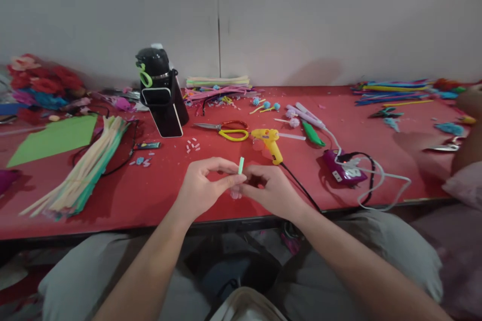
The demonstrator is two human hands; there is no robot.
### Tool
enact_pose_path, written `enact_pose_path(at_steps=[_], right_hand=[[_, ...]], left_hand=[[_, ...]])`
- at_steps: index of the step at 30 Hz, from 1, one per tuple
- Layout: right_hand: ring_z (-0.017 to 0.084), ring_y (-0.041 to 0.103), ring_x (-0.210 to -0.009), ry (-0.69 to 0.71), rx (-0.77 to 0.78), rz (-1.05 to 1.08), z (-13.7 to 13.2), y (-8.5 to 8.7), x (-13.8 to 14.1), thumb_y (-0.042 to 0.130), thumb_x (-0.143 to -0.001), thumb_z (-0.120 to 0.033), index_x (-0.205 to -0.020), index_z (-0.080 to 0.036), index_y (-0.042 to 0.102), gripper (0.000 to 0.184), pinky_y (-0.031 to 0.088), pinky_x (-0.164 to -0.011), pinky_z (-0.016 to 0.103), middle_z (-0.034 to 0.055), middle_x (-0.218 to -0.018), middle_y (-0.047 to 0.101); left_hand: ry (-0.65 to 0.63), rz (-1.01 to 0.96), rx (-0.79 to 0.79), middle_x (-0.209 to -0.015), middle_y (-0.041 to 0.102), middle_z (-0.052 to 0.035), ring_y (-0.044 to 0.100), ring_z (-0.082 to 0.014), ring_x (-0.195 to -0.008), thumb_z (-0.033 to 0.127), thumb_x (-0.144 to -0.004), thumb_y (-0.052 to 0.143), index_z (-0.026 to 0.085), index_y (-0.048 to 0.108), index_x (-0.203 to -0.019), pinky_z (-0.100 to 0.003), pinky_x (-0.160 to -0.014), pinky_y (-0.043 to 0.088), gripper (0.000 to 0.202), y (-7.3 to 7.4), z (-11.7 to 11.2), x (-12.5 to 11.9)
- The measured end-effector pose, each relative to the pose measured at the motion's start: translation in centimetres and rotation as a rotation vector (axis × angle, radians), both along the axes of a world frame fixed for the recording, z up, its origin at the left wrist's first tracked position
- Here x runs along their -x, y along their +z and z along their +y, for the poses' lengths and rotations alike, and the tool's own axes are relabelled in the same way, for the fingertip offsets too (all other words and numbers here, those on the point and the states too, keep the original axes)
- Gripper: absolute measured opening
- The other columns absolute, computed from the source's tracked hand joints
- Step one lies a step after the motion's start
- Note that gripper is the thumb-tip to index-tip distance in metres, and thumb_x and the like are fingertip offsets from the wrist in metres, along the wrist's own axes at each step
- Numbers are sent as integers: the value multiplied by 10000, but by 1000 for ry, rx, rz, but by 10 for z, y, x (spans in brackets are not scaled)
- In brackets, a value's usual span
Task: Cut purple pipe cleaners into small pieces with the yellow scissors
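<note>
My left hand (203, 186) and my right hand (269, 189) meet above the front edge of the red table (158, 190). Both pinch a small craft piece: a short pale green stick (241, 165) pointing up, with a pinkish bit (236, 193) just below the fingertips. Which hand carries the weight I cannot tell. The fingers of both hands are closed round it. A yellow glue gun (270, 141) lies just beyond my right hand, and yellow-handled scissors (226, 130) lie beyond my left.
A bundle of pale pipe cleaners (81, 168) and green paper (52, 138) lie at left. A black bottle (161, 91) stands behind. A purple power strip (344, 168) with white cable sits right. Another person's arm (467, 135) is at far right.
</note>
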State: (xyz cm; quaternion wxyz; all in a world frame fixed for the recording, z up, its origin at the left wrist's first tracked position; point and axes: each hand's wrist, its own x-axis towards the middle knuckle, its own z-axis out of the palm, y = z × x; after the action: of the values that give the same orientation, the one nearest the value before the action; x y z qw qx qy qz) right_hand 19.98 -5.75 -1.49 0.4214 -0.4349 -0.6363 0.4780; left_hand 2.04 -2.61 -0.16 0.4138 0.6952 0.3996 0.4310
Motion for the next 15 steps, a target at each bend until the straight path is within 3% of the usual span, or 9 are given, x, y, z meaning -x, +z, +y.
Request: enact_pose_path(at_steps=[6,11,15], right_hand=[[169,683,-663,87,67,24,-1,9,-1,709,-877,-365,-677,-171,699,279,535,-697,294,42,-680,736],[166,675,-649,147,94,-87,-4,15,-8,681,-895,-390,-704,-171,690,291,527,-682,287,38,-677,723],[142,631,-640,78,-123,-375,1,49,-46,604,-943,-400,-656,-181,664,366,473,-646,267,28,-676,701]], left_hand=[[45,-80,80,-798,783,-35,746,-182,-767,313,-715,849,190,750,-823,-269,-744,614,191,3,1,4],[101,-60,69,-806,774,-21,735,-154,-768,311,-736,828,203,768,-865,-224,-727,591,179,6,1,7],[105,-109,58,-813,774,-22,742,-151,-773,327,-768,806,204,770,-860,-223,-744,594,157,11,2,14]])
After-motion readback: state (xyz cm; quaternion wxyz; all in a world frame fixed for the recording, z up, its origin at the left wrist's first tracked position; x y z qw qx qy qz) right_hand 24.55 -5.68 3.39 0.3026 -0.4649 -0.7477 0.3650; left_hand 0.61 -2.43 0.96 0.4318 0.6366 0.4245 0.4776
